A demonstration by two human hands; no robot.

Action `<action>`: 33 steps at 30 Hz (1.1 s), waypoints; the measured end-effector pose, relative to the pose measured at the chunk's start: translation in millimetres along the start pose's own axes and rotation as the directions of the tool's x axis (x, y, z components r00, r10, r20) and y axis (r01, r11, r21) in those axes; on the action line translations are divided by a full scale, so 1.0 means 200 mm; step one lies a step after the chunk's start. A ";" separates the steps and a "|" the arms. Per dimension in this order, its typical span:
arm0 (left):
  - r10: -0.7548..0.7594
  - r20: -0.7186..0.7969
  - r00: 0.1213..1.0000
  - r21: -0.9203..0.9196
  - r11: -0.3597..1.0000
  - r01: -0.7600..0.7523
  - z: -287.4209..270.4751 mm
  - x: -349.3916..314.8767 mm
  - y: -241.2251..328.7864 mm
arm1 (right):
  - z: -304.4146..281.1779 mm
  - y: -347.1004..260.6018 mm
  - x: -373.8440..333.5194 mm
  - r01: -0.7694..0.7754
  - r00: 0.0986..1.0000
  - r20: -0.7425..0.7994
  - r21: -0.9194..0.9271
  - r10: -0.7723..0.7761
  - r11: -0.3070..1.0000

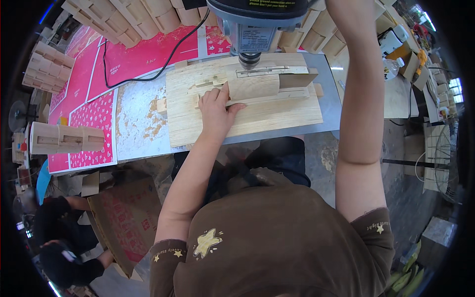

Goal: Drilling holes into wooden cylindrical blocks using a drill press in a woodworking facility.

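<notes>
My left hand (216, 110) presses against the left end of a pale, rounded wooden block (255, 86), thumb along its near side and fingers at its end. The block lies between wooden strips on a flat wooden board (277, 116). Over it hangs the chuck (249, 60) of a drill press (255, 34); whether a bit touches the wood cannot be made out. A narrow strip with dark markings (262, 72) runs along the block's far side. My right arm reaches up to the right of the drill press; only part of my right hand (346, 15) shows, its fingers hidden beyond the top edge.
Stacks of shaped wooden pieces (143, 20) line the far side of the table. Another wooden piece (67, 138) stands at the left on a red patterned sheet (94, 119). A black cable (143, 78) loops across the table. At the lower left, a person handles a cardboard box (126, 218).
</notes>
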State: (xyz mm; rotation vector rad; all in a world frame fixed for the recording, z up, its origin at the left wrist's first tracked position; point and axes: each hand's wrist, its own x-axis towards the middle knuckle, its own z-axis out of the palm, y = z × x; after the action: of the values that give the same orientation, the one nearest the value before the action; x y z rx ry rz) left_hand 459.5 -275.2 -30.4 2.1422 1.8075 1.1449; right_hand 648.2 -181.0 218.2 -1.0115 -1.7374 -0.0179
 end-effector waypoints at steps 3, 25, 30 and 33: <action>0.001 -0.021 1.000 0.014 1.000 0.000 -0.02 -0.02 -0.04 | -0.06 -0.03 -0.24 0.009 0.999 0.033 -0.053 -0.007 0.999; 0.039 -0.078 0.996 0.014 0.999 -0.038 0.00 -0.01 0.00 | -0.03 -0.01 -0.10 -0.049 0.996 -0.079 -0.046 0.045 0.998; -0.021 -0.026 0.999 -0.010 1.000 0.021 0.00 -0.01 -0.01 | 0.18 0.22 0.13 -0.047 0.999 -0.024 0.003 0.047 0.999; -0.105 0.030 0.994 -0.118 0.987 0.108 -0.02 0.03 0.04 | 0.09 0.21 0.01 -0.136 0.988 0.087 0.121 0.126 0.983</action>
State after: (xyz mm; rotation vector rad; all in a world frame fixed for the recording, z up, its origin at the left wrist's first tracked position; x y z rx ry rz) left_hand 462.4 -273.7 -20.5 1.9602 1.7722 1.1659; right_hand 661.1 -144.8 194.1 -1.0424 -1.7164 0.2163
